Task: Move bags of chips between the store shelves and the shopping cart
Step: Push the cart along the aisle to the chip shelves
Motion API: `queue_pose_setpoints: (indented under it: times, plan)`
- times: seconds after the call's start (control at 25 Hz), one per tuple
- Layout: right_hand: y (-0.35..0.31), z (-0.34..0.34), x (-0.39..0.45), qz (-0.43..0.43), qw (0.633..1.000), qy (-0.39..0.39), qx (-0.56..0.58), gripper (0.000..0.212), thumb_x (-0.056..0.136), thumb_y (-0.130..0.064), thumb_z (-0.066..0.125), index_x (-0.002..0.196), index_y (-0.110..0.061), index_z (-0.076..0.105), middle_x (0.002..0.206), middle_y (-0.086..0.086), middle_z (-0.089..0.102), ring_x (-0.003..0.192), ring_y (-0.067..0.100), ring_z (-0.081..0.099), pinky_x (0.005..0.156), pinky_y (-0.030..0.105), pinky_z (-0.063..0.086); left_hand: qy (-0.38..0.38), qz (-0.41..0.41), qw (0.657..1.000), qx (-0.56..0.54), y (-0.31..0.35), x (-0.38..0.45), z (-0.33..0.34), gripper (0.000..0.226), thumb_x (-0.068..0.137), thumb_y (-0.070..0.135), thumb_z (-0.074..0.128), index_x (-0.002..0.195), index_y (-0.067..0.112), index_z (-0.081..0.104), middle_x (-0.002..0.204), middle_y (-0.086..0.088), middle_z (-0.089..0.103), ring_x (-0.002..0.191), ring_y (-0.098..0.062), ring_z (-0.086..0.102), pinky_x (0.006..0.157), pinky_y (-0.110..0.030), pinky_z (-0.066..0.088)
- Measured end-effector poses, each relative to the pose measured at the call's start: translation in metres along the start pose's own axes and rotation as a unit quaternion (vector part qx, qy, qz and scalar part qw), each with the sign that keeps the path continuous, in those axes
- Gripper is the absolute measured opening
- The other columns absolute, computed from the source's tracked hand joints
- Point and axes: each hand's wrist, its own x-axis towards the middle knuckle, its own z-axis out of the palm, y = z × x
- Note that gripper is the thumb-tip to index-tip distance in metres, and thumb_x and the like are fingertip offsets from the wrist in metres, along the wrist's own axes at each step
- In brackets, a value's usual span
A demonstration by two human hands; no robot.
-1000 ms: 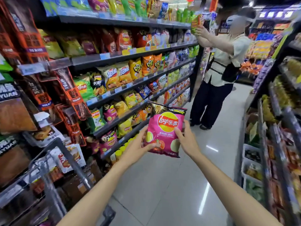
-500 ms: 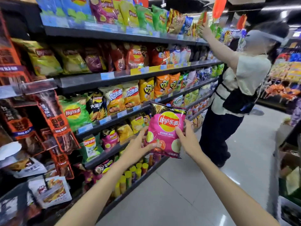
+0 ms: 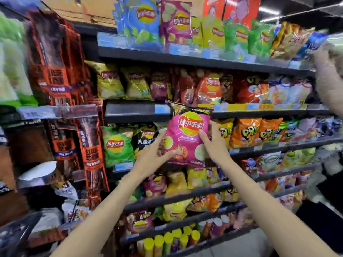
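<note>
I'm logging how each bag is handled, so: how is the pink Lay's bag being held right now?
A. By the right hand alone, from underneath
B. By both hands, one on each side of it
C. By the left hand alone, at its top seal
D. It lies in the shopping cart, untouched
B: the left hand grips the left edge of the pink Lay's bag and the right hand grips its right edge, in front of the shelves.

Both forearms bare from the lower frame edge up to the wrists, no sleeves showing anywhere in view. Left hand (image 3: 155, 158): no glove, no ring, no watch or band at the wrist behind the grip. Right hand (image 3: 215, 143): same, ungloved, wrist plain. Nails short, unpainted as far as the blur allows. No bracelets, straps, tape or markings on either arm. Upper arms and clothing out of frame.
</note>
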Motion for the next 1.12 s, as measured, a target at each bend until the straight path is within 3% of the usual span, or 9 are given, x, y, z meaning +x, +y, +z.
queue_pose_setpoints:
  times: [0.12, 0.28, 0.44, 0.6, 0.72, 0.8, 0.92, 1.0, 1.12]
  plan:
    - [-0.01, 0.017, 0.068, -0.039, 0.998, -0.044, 0.017, 0.052, 0.1, -0.045, 0.048, 0.146, -0.029, 0.029, 0.126, -0.009, 0.055, 0.104, 0.007, 0.06, 0.085, 0.027, 0.052, 0.073, -0.014, 0.995, 0.074, 0.0, 0.039, -0.022, 0.084, 0.077, 0.082, 0.053, 0.147, 0.047, 0.023, 0.1, 0.008, 0.071, 0.081, -0.011, 0.066, 0.076, -0.042, 0.056]
    - [-0.023, 0.039, 0.138, -0.07, 0.995, -0.07, 0.031, 0.057, 0.1, -0.045, 0.049, 0.149, -0.025, 0.029, 0.131, -0.003, 0.055, 0.119, 0.016, 0.055, 0.097, 0.036, 0.049, 0.118, -0.019, 0.984, 0.13, 0.001, 0.08, -0.054, 0.08, 0.077, 0.083, 0.048, 0.146, 0.047, 0.027, 0.115, 0.015, 0.066, 0.099, -0.008, 0.06, 0.087, -0.038, 0.05]
    - [-0.032, 0.058, 0.198, -0.102, 0.993, -0.063, 0.015, 0.046, 0.1, -0.045, 0.049, 0.138, -0.02, 0.042, 0.104, -0.005, 0.059, 0.1, 0.019, 0.061, 0.088, 0.037, 0.05, 0.13, -0.012, 0.986, 0.101, -0.012, 0.136, -0.081, 0.081, 0.075, 0.086, 0.048, 0.143, 0.043, 0.039, 0.122, 0.015, 0.066, 0.11, -0.007, 0.062, 0.097, -0.04, 0.05]
    - [-0.039, 0.069, 0.244, -0.104, 0.993, -0.048, 0.027, 0.035, 0.099, -0.046, 0.049, 0.12, -0.018, 0.05, 0.097, 0.015, 0.068, 0.092, 0.029, 0.066, 0.083, 0.043, 0.049, 0.13, -0.01, 0.985, 0.109, -0.019, 0.186, -0.101, 0.086, 0.075, 0.088, 0.045, 0.141, 0.034, 0.047, 0.121, 0.012, 0.067, 0.111, -0.007, 0.062, 0.101, -0.038, 0.048]
    - [-0.034, 0.08, 0.273, -0.092, 0.994, -0.053, -0.011, 0.055, 0.092, -0.055, 0.054, 0.126, -0.011, 0.05, 0.097, 0.007, 0.068, 0.098, 0.028, 0.062, 0.089, 0.042, 0.046, 0.134, -0.037, 0.983, 0.117, -0.027, 0.221, -0.112, 0.087, 0.075, 0.086, 0.045, 0.141, 0.029, 0.05, 0.114, 0.003, 0.07, 0.11, -0.017, 0.063, 0.1, -0.036, 0.047]
    - [-0.029, 0.085, 0.283, -0.097, 0.991, -0.095, -0.012, 0.075, 0.077, -0.069, 0.057, 0.133, -0.022, 0.043, 0.111, 0.002, 0.068, 0.108, 0.027, 0.062, 0.098, 0.047, 0.047, 0.13, -0.048, 0.979, 0.147, -0.032, 0.24, -0.115, 0.089, 0.077, 0.084, 0.044, 0.139, 0.021, 0.05, 0.121, -0.003, 0.067, 0.119, -0.026, 0.058, 0.1, -0.041, 0.046]
    - [-0.015, 0.093, 0.3, -0.093, 0.987, -0.128, -0.029, 0.097, 0.07, -0.064, 0.069, 0.146, -0.023, 0.025, 0.124, 0.006, 0.063, 0.113, 0.025, 0.06, 0.101, 0.045, 0.047, 0.101, -0.088, 0.97, 0.204, -0.03, 0.258, -0.113, 0.072, 0.087, 0.072, 0.049, 0.13, 0.015, 0.052, 0.12, -0.005, 0.06, 0.114, -0.025, 0.056, 0.093, -0.041, 0.047]
    - [-0.013, 0.096, 0.313, -0.1, 0.982, -0.143, -0.076, 0.076, 0.077, -0.046, 0.076, 0.132, -0.009, 0.038, 0.118, 0.007, 0.061, 0.108, 0.023, 0.06, 0.095, 0.041, 0.05, 0.087, -0.114, 0.958, 0.247, -0.032, 0.271, -0.111, 0.057, 0.088, 0.069, 0.052, 0.111, 0.017, 0.055, 0.111, -0.003, 0.059, 0.104, -0.024, 0.056, 0.083, -0.039, 0.048]
    - [-0.011, 0.097, 0.326, -0.107, 0.968, -0.173, -0.149, 0.026, 0.086, -0.03, 0.075, 0.088, -0.013, 0.055, 0.085, -0.002, 0.063, 0.081, 0.015, 0.063, 0.066, 0.016, 0.048, 0.065, -0.133, 0.948, 0.28, -0.036, 0.29, -0.108, 0.046, 0.09, 0.063, 0.055, 0.081, 0.019, 0.048, 0.09, -0.002, 0.058, 0.086, -0.02, 0.057, 0.065, -0.033, 0.041]
